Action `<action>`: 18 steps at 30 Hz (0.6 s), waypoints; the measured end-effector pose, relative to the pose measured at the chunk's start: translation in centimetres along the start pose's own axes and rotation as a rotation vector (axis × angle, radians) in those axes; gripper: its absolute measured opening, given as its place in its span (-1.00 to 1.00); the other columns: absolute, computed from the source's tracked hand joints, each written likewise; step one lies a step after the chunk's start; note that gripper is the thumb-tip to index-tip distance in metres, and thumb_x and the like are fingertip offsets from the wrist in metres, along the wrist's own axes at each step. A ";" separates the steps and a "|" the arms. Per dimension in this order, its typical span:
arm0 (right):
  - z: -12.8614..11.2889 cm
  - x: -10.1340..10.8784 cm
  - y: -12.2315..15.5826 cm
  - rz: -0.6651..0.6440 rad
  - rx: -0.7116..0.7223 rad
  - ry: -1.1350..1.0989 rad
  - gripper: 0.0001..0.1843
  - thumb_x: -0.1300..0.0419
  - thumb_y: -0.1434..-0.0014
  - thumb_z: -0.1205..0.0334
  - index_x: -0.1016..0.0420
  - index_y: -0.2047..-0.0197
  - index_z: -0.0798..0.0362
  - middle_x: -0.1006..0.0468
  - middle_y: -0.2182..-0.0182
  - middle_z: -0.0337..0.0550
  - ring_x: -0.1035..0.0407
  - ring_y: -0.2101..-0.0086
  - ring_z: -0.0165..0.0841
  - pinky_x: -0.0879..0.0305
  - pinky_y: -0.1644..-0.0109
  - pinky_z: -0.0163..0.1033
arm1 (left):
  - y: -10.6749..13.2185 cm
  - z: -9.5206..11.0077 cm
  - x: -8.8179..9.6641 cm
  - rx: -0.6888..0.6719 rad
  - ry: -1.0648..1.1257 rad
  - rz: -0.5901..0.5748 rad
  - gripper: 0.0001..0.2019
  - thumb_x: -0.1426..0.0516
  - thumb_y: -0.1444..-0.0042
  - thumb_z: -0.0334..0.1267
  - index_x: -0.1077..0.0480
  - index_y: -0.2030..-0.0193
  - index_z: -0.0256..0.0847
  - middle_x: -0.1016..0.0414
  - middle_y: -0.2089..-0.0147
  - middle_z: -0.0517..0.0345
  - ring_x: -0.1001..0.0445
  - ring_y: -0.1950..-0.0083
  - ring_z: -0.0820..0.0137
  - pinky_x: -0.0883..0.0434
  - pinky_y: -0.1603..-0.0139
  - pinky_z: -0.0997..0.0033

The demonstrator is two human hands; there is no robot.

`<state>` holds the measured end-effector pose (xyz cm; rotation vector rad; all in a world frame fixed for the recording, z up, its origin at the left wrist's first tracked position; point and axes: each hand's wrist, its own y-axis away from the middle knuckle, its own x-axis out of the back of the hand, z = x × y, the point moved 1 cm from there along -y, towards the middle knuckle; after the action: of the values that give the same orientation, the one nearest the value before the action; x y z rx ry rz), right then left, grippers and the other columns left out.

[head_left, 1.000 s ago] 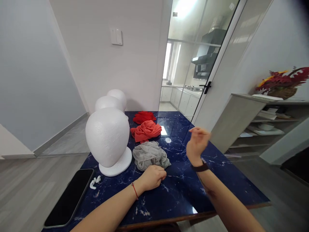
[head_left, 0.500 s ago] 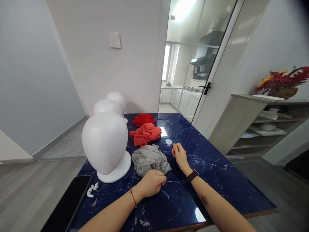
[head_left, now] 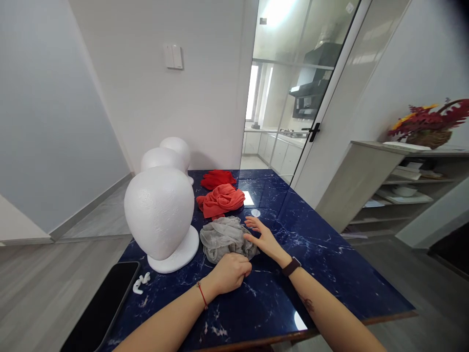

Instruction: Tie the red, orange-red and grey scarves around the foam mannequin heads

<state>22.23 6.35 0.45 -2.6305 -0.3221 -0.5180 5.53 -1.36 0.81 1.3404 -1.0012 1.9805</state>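
Observation:
A crumpled grey sheer cloth (head_left: 223, 237) lies bunched on the dark blue marble-patterned table (head_left: 315, 259). My left hand (head_left: 232, 273), a red string round its wrist, rests closed at the near edge of the cloth, overlapping it in view. My right hand (head_left: 266, 239), with a dark band on its wrist, is open at the cloth's right side. Its fingers are apart, and the thumb reaches over the cloth's edge; whether it touches is unclear. Left of the cloth stands a white foam mannequin head (head_left: 159, 212) on a round base.
Behind it stand two more foam heads (head_left: 163, 156). A coral cloth (head_left: 222, 199) and a red cloth (head_left: 218, 179) lie beyond the grey one. A black phone (head_left: 102, 303) and white earbuds (head_left: 141, 282) are at the left edge. A glass door (head_left: 282, 98) stands behind.
My right hand has opened from a loose fist and moved left, to the grey cloth. My left hand stays closed in nearly the same place. The view has shifted slightly.

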 end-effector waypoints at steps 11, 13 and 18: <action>-1.6 -3.3 1.2 -0.252 0.227 0.155 -0.58 -0.11 0.08 0.44 -0.37 0.09 0.04 -0.26 -0.13 0.02 -0.17 -0.12 -0.20 -0.10 -0.19 -0.08 | 0.6 0.3 0.7 0.075 -0.003 0.488 -0.73 0.14 -0.09 -0.50 -0.27 0.50 -0.19 -0.32 0.52 0.13 -0.25 0.43 0.40 -0.20 0.38 0.39; -1.7 -3.1 0.9 -0.177 0.154 0.038 -0.67 -0.07 0.11 0.45 -0.34 0.21 0.03 -0.42 0.09 -0.08 -0.32 0.09 -0.28 -0.24 -0.04 -0.16 | 0.7 0.4 1.2 0.174 0.052 0.591 -0.76 0.13 -0.11 -0.50 -0.29 0.41 -0.18 -0.37 0.42 0.10 -0.32 0.33 0.38 -0.27 0.27 0.35; -1.1 -0.5 0.0 0.223 -0.115 -0.402 -0.88 -0.04 -0.02 0.23 -0.31 0.32 0.01 -0.44 0.44 -0.22 -0.36 0.39 -0.35 -0.35 0.27 -0.25 | 0.9 -0.3 2.1 0.501 0.161 0.870 -0.72 0.05 -0.14 -0.42 -0.19 0.00 -0.18 -0.26 -0.06 -0.07 -0.24 -0.13 0.24 -0.22 -0.14 0.09</action>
<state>21.48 5.77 1.16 -2.8246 -0.1179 0.0719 3.99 -1.57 2.46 1.0106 -1.1753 3.0971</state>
